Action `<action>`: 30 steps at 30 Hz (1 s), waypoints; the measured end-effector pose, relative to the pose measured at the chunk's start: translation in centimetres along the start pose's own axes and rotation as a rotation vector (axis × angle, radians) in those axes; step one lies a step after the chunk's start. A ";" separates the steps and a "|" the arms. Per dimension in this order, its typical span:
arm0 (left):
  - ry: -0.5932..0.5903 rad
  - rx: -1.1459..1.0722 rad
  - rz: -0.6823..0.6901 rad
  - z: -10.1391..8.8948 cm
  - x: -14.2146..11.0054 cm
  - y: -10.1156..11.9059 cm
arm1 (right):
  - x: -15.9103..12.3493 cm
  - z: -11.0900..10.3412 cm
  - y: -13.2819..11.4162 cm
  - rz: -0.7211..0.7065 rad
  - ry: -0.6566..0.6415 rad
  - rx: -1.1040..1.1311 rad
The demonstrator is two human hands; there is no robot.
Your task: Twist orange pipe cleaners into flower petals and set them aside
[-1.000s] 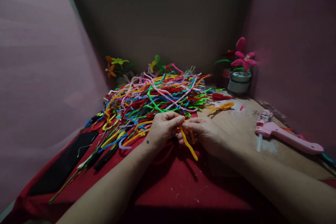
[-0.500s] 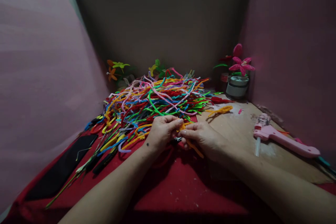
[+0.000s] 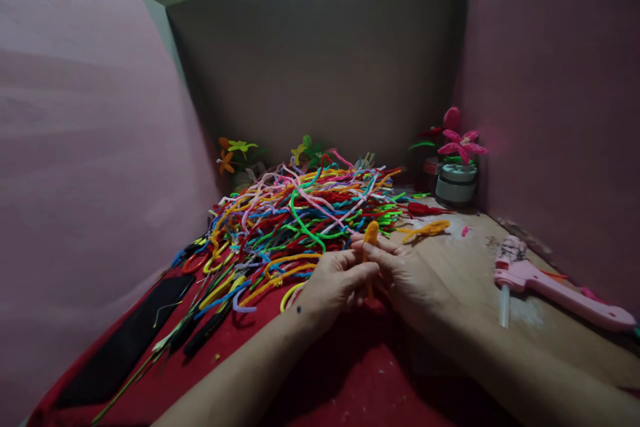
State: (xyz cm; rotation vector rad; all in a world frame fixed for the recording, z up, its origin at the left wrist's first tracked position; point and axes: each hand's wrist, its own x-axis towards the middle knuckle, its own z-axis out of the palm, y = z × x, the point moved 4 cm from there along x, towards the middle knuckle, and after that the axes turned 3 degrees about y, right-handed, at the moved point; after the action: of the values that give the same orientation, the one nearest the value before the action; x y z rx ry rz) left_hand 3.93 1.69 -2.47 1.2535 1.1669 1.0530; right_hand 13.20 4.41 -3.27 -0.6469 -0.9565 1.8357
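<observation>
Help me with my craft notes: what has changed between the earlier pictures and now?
A rounded end of the orange strip now stands above the right hand's fingertips; earlier, a loose end hung below. The left hand has shifted slightly right, uncovering a yellow loop. The view tilted up. The pile of strips, pink flower and glue gun stayed put.
</observation>
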 end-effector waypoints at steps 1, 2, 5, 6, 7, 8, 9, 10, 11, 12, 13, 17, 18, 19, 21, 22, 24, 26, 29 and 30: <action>0.008 0.031 0.009 0.1 0.0 0.1 | 0.0 0.1 0.2 0.016 -0.023 0.016; 0.020 0.049 0.019 0.1 0.1 0.1 | 0.0 0.1 0.4 0.019 -0.037 0.025; 0.005 0.040 0.008 0.2 0.2 -0.1 | 0.1 -0.1 0.9 0.015 -0.050 0.044; -0.019 0.021 -0.007 0.2 0.2 -0.2 | 0.2 -0.2 1.1 0.023 -0.053 0.058; -0.049 -0.002 -0.021 0.2 0.2 -0.4 | 0.3 -0.3 1.2 0.029 -0.053 0.075; -0.081 -0.028 -0.029 0.3 0.3 -0.5 | 0.4 -0.4 1.4 0.036 -0.055 0.091; -0.111 -0.054 -0.034 0.4 0.3 -0.6 | 0.5 -0.4 1.4 0.041 -0.056 0.104; -0.134 -0.076 -0.035 0.4 0.3 -0.7 | 0.6 -0.5 1.4 0.047 -0.056 0.110; -0.148 -0.088 -0.033 0.5 0.4 -0.7 | 0.6 -0.5 1.4 0.052 -0.055 0.112; -0.154 -0.093 -0.032 0.5 0.4 -0.8 | 0.6 -0.5 1.4 0.059 -0.056 0.112; -0.152 -0.091 -0.031 0.5 0.4 -0.8 | 0.7 -0.5 1.3 0.066 -0.057 0.109; -0.092 -0.127 -0.033 0.5 0.6 -0.6 | 0.5 -0.2 1.0 0.103 -0.070 0.108; -0.076 -0.147 -0.028 0.4 0.6 -0.6 | 0.5 -0.1 1.0 0.115 -0.078 0.112; -0.060 -0.163 -0.024 0.4 0.6 -0.5 | 0.4 -0.1 1.0 0.122 -0.085 0.115; -0.024 -0.164 -0.017 0.2 0.6 -0.4 | 0.3 0.0 0.8 0.109 -0.085 0.124; -0.006 -0.150 -0.018 0.0 0.6 -0.4 | 0.3 0.0 0.6 0.093 -0.068 0.125; 0.011 -0.105 -0.021 -0.1 0.5 -0.3 | 0.3 -0.3 0.3 0.055 -0.011 0.118; 0.016 -0.067 -0.026 -0.2 0.4 -0.3 | 0.4 -0.7 -0.1 0.023 0.063 0.098; -0.003 -0.039 -0.038 -0.1 0.2 -0.4 | 0.8 -1.2 -0.3 0.019 0.078 0.096; -0.028 -0.035 -0.044 0.0 0.1 -0.4 | 1.0 -1.3 -0.2 0.029 0.064 0.104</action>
State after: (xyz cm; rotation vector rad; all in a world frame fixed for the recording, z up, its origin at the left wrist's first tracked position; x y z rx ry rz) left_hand 3.93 1.77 -2.85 1.2067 1.1459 1.0163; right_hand 13.84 5.78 -3.84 -0.6541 -0.8082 1.8662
